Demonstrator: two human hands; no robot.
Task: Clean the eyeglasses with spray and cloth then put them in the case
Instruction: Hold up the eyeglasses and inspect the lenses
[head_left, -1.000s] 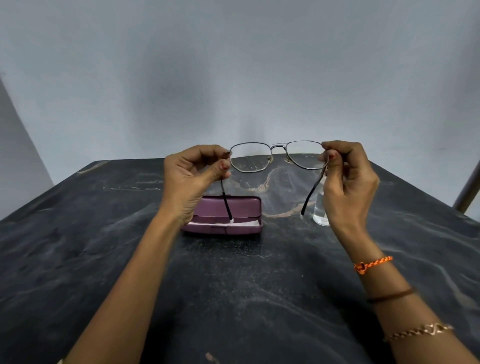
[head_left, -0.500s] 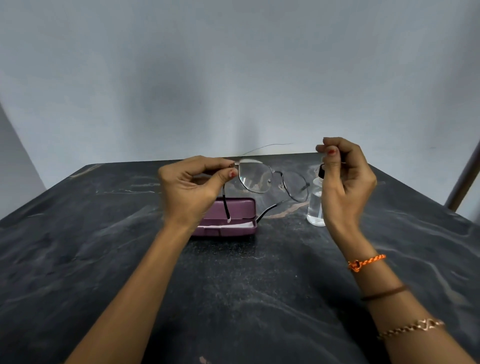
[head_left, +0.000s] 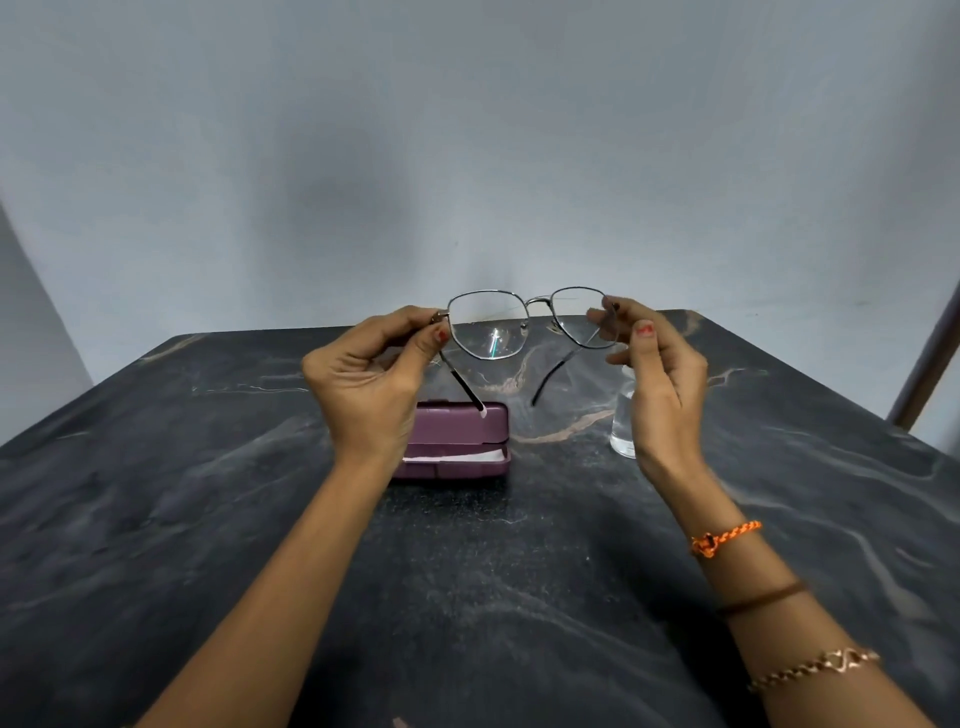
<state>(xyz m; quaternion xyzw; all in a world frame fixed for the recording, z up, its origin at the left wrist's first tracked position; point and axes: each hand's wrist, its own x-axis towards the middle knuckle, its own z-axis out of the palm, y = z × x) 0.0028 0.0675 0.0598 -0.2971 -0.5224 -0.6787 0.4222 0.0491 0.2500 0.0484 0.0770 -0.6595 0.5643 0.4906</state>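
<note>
Above a dark marble table (head_left: 156, 519), wire-rimmed eyeglasses (head_left: 530, 325) hang at twelve o'clock, the left hand (head_left: 363, 384) pinching one hinge, the right hand's (head_left: 657, 374) loose fingers brushing the other lens; light, fragile, best held by the frame.

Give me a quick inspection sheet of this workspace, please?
Surface: dark marbled table.
Job's things: glasses held up, temples unfolded; purple case ajar on the table, white cloth showing in its gap; clear spray bottle standing, partly hidden by the right hand.
Clutter: nothing seen.
Hands: left hand pinches the glasses' hinge; right hand by the other lens, grip unclear.
Cables: nothing seen.
Surroundings: plain grey wall.
</note>
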